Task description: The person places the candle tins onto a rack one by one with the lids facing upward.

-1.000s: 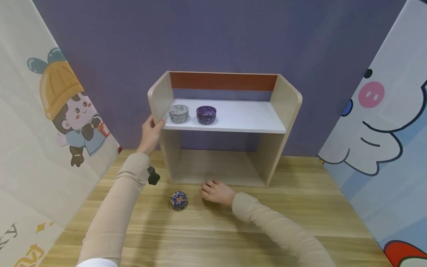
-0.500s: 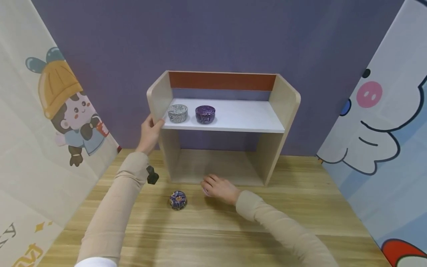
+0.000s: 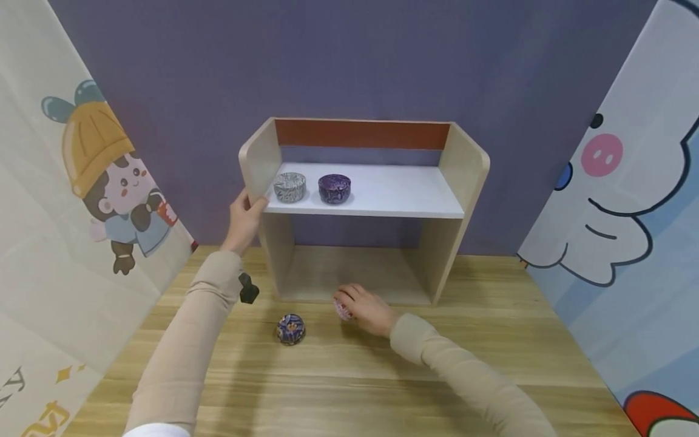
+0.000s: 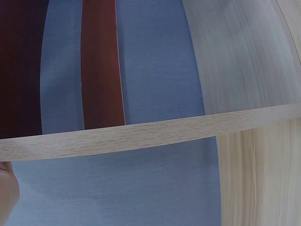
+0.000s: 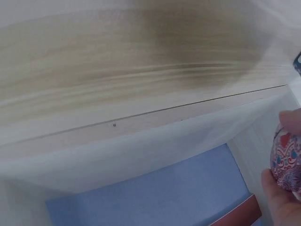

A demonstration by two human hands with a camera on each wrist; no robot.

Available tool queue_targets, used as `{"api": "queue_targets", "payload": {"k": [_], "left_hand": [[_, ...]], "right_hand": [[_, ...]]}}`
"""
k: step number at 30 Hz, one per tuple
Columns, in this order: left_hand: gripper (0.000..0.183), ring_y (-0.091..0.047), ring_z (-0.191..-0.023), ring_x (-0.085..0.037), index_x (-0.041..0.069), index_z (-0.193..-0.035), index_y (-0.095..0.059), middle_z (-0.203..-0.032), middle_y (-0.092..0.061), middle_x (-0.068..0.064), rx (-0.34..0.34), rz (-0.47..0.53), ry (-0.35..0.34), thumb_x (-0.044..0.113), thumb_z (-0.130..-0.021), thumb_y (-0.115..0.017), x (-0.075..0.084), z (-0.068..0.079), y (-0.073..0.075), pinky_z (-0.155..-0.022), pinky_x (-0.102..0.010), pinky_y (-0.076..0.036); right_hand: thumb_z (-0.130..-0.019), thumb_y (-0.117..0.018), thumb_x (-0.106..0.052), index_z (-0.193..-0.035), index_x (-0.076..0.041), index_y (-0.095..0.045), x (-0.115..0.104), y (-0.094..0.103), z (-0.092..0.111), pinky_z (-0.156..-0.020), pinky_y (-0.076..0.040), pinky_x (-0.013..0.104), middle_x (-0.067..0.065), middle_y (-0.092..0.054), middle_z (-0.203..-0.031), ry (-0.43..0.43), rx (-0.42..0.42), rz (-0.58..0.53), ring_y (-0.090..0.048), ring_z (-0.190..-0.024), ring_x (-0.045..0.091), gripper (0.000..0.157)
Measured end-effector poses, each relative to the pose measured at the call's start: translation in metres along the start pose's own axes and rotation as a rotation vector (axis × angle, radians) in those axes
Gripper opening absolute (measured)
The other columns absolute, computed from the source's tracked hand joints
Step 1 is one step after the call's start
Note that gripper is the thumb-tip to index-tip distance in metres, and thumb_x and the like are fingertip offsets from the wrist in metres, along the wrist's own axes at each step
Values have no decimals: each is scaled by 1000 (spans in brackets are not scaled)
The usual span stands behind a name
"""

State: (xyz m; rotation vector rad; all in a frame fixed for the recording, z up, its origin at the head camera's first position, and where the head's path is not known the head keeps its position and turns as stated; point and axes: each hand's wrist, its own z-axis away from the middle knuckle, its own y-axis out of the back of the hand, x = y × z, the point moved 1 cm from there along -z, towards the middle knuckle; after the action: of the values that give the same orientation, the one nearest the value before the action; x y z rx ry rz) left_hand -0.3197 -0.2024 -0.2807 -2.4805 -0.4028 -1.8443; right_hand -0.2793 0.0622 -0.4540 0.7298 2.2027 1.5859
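Observation:
A small wooden shelf unit (image 3: pixel 445 261) stands on the table. My left hand (image 3: pixel 243 221) grips the front edge of its left side panel (image 3: pixel 256 158), thumb at the end of the white upper board (image 3: pixel 404 188). In front of the lower compartment, my right hand (image 3: pixel 370 309) holds a round pink tin (image 3: pixel 342 311) with a red and blue pattern, pinched between thumb and fingers in the right wrist view. On the upper board sit a grey-white patterned tin (image 3: pixel 290 187) at the left and a dark purple tin (image 3: pixel 335 189) beside it.
A navy floral tin (image 3: pixel 290 329) lies on the wooden table (image 3: pixel 327 388), left of my right hand. Behind the shelf unit rises a blue-purple backdrop (image 3: pixel 371 60). Cartoon-printed panels flank the table on the left (image 3: pixel 33 200) and right (image 3: pixel 644 243).
My right hand has shifted slightly right and its fingers have risen a little; the pink tin, hidden beneath it before, now shows in its grip. My left hand keeps its hold on the panel.

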Motion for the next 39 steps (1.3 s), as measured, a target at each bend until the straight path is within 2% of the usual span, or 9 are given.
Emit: {"api": "queue_targets", "payload": {"k": [6, 13, 18, 24, 28, 34, 39], "left_hand": [[51, -44, -121, -29, 3, -139, -36, -138, -43, -20, -2, 6, 4, 11, -90, -46, -5, -4, 1, -106, -39, -35], [50, -46, -119, -25, 8, -138, -39, -137, -46, -16, 12, 7, -13, 16, -90, -49, -24, -17, 3, -105, -37, -37], [51, -45, -121, -26, 9, -139, -37, -138, -44, -16, 16, -14, -19, 18, -90, -48, -28, -19, 3, -105, -38, -37], [51, -42, -124, -27, 10, -140, -35, -140, -42, -16, 7, -22, -12, 19, -91, -47, -28, -17, 4, -106, -40, -35], [52, -43, -124, -28, 7, -140, -35, -140, -42, -17, -1, -10, -3, 16, -91, -47, -21, -14, 3, -107, -39, -34], [51, -42, -124, -31, 2, -140, -33, -140, -40, -21, -5, -19, 10, 14, -91, -45, -7, -4, 1, -107, -40, -34], [52, -42, -124, -29, 5, -140, -33, -140, -41, -18, -8, -7, 9, 15, -92, -46, -11, -8, 2, -107, -39, -34]], "right_hand": [[-73, -76, -14, -128, -9, -46, -1, 1, 2, -94, -47, 38, 11, -48, -128, -83, 2, -93, -45, -119, 25, 63], [-68, -78, -7, -129, -7, -47, -3, 6, 4, -97, -44, 41, 13, -49, -128, -157, 52, -216, -47, -118, 28, 69], [-66, -77, -2, -130, -8, -46, -2, 4, 6, -99, -42, 43, 12, -48, -129, -240, 42, -333, -47, -118, 28, 71], [-62, -75, 3, -129, -5, -46, 2, 3, 7, -95, -45, 44, 15, -49, -127, -307, 97, -484, -50, -113, 31, 73], [-61, -75, 5, -129, -5, -46, 3, 2, 6, -90, -48, 42, 14, -50, -126, -354, 129, -576, -53, -108, 30, 74], [-61, -76, 2, -128, -6, -46, 4, 1, 7, -86, -49, 37, 12, -52, -121, -421, 128, -631, -54, -103, 25, 73], [-63, -75, 1, -128, -6, -45, 4, 0, 7, -85, -50, 36, 14, -53, -118, -491, 140, -727, -54, -101, 24, 72]]}}
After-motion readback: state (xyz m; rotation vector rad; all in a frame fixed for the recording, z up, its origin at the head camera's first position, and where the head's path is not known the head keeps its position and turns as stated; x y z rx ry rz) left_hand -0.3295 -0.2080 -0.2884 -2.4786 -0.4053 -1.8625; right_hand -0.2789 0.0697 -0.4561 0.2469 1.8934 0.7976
